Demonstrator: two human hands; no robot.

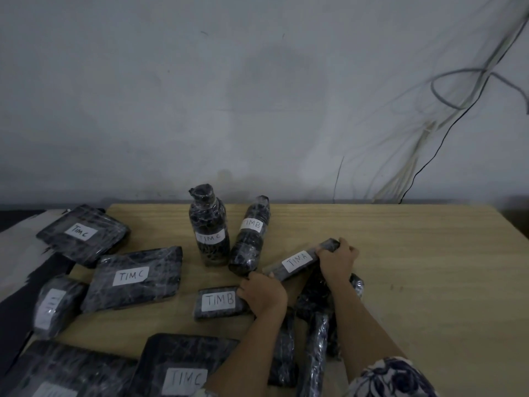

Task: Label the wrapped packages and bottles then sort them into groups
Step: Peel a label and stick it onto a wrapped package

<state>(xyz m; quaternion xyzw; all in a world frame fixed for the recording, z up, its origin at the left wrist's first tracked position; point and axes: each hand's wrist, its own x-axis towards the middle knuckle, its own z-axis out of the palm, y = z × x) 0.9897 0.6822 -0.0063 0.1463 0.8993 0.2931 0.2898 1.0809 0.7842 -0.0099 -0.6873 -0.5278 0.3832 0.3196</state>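
Nearest me: a flat wrapped package (183, 365) labelled TIM C lies at the table's (415, 267) front edge.
Long package: I see the TIM A package (297, 260) mid-table, tilted, beside the bottles.
Right hand (337, 260): fingers clenched over its far end.
Left hand (262, 293): gripping its near end, touching the TIM B package (219, 302).
Bottles: TIM C bottle (209, 227) upright; its neighbour (252, 236) leans.

The packages (134, 279) and bottles (210, 230) are black under glossy clear wrap, each with a white label (131, 275) (handwritten in dark letters). The surface (415, 267) is pale wood-grain; the sleeve (392, 378) is white with navy flowers.
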